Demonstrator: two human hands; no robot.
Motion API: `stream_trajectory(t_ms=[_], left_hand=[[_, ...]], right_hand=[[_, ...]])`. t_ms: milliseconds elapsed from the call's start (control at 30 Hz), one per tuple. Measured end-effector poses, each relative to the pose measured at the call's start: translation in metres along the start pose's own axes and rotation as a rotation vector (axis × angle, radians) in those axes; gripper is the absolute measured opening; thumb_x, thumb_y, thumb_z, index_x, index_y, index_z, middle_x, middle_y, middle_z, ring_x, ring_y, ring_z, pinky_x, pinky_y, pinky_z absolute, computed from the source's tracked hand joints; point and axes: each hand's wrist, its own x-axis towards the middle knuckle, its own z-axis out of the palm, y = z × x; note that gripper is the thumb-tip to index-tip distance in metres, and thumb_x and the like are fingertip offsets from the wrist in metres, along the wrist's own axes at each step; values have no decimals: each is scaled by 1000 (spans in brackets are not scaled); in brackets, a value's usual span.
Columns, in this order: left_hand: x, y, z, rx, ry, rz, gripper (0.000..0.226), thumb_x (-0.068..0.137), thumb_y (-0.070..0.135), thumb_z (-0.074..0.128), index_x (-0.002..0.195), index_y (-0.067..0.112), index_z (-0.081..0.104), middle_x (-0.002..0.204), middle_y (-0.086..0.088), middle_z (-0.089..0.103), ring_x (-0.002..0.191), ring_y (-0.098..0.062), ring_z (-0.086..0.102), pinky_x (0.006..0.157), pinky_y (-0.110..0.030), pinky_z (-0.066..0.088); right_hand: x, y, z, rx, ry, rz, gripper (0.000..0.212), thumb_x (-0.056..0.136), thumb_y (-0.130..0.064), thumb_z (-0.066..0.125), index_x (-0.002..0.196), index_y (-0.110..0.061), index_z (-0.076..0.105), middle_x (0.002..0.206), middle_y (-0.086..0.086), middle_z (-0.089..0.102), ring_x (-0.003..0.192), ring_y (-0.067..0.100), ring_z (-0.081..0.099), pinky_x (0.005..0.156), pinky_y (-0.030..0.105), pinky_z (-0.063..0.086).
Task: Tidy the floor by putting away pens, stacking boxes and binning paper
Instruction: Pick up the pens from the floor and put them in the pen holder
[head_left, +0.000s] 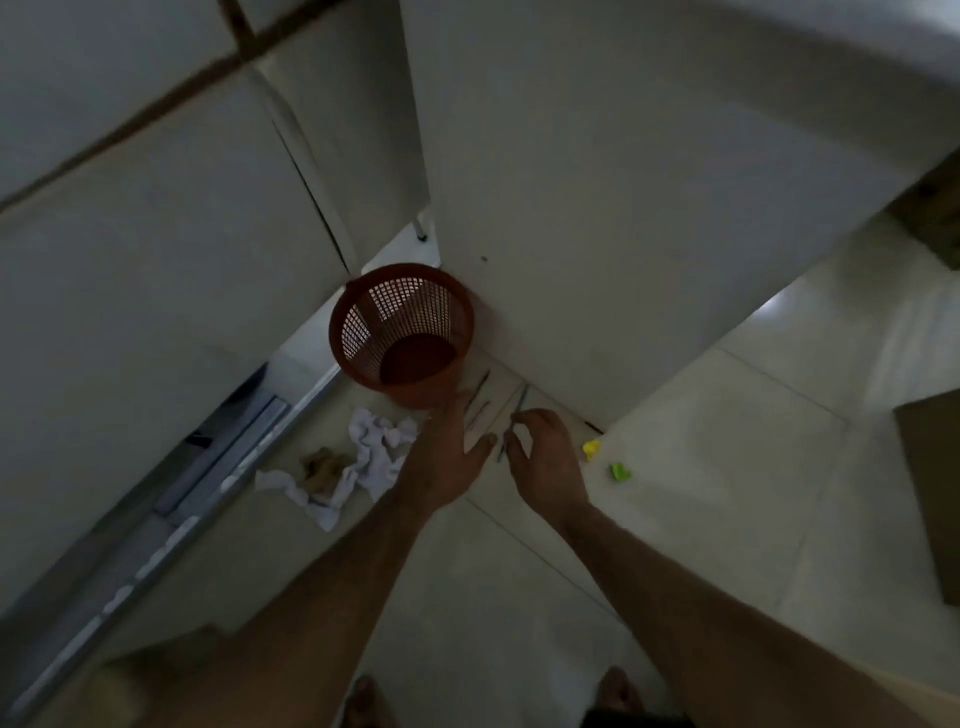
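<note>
At frame centre, both hands work low over the floor (675, 467). Right hand (545, 462): grip pinched on a pen (519, 402). Left hand (452, 452): fingers spread, holding nothing; more pens (480, 387) just beyond it. Gather w/ left, lift flat. Crumpled paper (374, 452) mid-left; red mesh bin (402, 335) beyond, against the cabinet (597, 208).

Dim, grainy pic w/ soft motion blur throughout. Brightest spot: glare on the floor tiles (779, 306) far right. Wide-angle lens bends straight lines at edges; corners darken, esp. near left.
</note>
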Motion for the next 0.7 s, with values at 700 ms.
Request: stream_trajectory(t_ms=[700], left_hand=[[131, -212, 151, 453, 35, -83, 45, 89, 6, 52, 135, 8, 50, 126, -20, 51, 117, -36, 49, 95, -41, 43]], right_hand=[[113, 187, 175, -113, 7, 346, 24, 91, -17, 58, 107, 1, 59, 112, 22, 61, 102, 35, 59, 75, 30, 44]])
